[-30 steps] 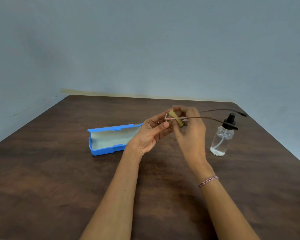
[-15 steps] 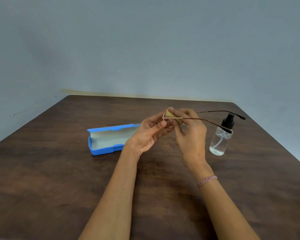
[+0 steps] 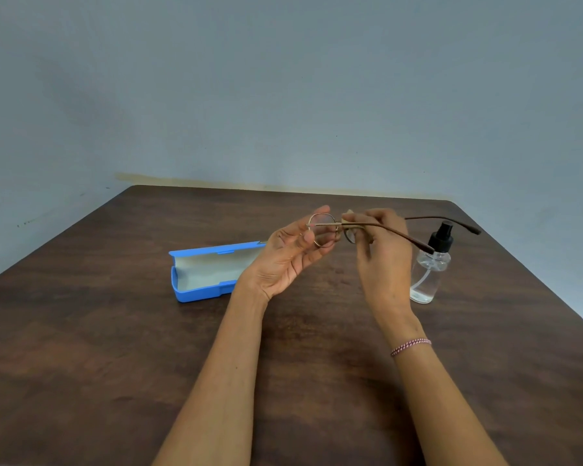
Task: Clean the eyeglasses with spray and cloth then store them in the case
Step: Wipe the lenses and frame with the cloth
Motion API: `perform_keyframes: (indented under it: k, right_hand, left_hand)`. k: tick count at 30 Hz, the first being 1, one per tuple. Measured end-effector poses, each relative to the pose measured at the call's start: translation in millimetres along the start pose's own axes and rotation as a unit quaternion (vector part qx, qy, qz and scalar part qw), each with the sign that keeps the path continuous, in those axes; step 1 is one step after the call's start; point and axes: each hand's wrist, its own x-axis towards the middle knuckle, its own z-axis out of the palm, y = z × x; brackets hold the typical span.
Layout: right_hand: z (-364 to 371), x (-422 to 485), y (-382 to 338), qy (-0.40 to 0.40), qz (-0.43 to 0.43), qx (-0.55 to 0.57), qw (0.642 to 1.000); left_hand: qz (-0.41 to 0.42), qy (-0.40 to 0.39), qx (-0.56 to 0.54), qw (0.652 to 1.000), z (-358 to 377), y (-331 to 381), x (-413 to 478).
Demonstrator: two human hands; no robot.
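Thin round-rimmed eyeglasses with brown temples are held above the dark wooden table. Their temples are unfolded and point right. My left hand cups the left lens, thumb and fingertips on its rim. My right hand pinches the right lens, with a small yellowish cloth showing above the fingers. That lens is mostly hidden by the fingers. An open blue case with a pale lining lies to the left of my left hand. A clear spray bottle with a black pump stands to the right of my right hand.
The table's right edge runs diagonally just past the bottle. A pale blue wall rises behind the far edge of the table. A beaded bracelet is on my right wrist.
The cloth and my right hand have shifted from the left lens to the right one. My left fingers have spread, so the left lens now shows.
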Motion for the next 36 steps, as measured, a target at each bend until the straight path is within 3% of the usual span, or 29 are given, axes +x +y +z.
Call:
perform_keyframes:
  k: [13,19,30,36]
  right_hand:
    - [-6.3,2.1,0.4,-0.039,-0.079,0.005,0.996]
    - [-4.6,3.6,10.9,0.013,-0.027,-0.021,0.999]
    - [1.0,-2.7,-1.8,-0.064,-0.101,-0.001,0.993]
    - [-0.7,-1.5,2.9,-0.020,-0.091,-0.042,0.995]
  left_hand:
    - [-0.023,-0.016,0.008,1.000,0.9,3.3,-4.6]
    - [-0.002,-0.016,-0.002,1.000,1.1,5.6,-4.6]
    - [0.074,0.075,-0.075,0.992,-2.7,5.7,0.4]
    - [0.050,0.066,-0.093,0.992,4.5,2.6,2.2]
